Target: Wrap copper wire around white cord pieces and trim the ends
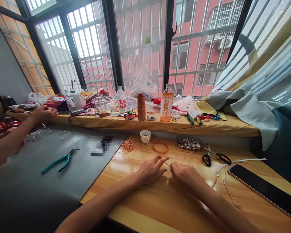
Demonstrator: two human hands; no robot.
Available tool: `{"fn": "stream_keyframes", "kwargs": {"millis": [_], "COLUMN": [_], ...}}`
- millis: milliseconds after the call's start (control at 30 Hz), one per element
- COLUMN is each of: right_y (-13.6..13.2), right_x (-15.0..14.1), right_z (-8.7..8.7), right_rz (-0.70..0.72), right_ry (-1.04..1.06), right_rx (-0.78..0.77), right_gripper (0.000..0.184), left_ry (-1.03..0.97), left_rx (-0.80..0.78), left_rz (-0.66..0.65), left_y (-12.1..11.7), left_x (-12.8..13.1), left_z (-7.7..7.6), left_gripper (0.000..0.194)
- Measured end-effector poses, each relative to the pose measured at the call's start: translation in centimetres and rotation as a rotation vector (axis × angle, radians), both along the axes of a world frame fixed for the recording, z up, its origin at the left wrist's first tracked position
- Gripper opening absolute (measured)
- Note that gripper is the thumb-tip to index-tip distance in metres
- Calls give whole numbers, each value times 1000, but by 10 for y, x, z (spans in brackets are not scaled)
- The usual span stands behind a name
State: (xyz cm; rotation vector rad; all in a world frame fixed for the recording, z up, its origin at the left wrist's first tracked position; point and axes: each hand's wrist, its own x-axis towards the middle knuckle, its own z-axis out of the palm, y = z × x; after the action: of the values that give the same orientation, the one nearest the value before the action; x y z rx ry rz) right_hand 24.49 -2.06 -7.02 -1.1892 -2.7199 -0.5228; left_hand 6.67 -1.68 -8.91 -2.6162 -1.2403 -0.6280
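Both of my hands meet over the wooden table, with a thin pale cord [167, 165] stretched across the small gap between them. My right hand [185, 173] pinches one end in closed fingertips. The fingers of my left hand [150, 170] are bent around the cord, index finger and thumb a little apart; their exact hold is partly hidden. A pale end pokes out above the left knuckles. Just beyond lie a coil of orange cord [160, 148], a paper cup [145, 138] with dark contents, and a pile of short orange cord pieces [128, 146].
Black-handled scissors [207, 159], a clear tray of small rings [189, 142], white cords [225, 181] and a phone [264, 191] lie right. Teal pliers [59, 162] rest on the grey table near another person's arm [16, 139]. A cord spool [141, 107] and bottles [166, 105] line the sill.
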Motion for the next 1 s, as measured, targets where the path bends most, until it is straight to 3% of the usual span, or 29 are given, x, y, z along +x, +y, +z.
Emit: {"fn": "stream_keyframes", "kwargs": {"millis": [100, 167, 333, 467, 733, 833, 1000], "right_y": [-9, -10, 2, 5, 1, 1, -1], "right_x": [-8, -7, 4, 3, 0, 0, 0], "right_z": [5, 6, 2, 4, 7, 5, 2], "right_rz": [167, 194, 30, -20, -91, -77, 17], "right_ry": [39, 88, 344, 522, 490, 436, 377], "right_rx": [77, 67, -138, -357, -506, -465, -126], "right_gripper": [20, 23, 26, 34, 39, 37, 36], "left_ry": [54, 20, -202, -277, -370, -343, -259], "left_rx": [-15, -21, -19, 3, 205, 252, 251], "left_rz": [9, 39, 124, 73, -62, -51, -49], "left_y": [4, 9, 18, 16, 7, 5, 5], "left_x": [-2, -5, -13, -14, -9, -9, -10], "left_z": [-3, -5, -6, -3, 2, 3, 3], "left_gripper": [26, 24, 27, 24, 23, 21, 25]}}
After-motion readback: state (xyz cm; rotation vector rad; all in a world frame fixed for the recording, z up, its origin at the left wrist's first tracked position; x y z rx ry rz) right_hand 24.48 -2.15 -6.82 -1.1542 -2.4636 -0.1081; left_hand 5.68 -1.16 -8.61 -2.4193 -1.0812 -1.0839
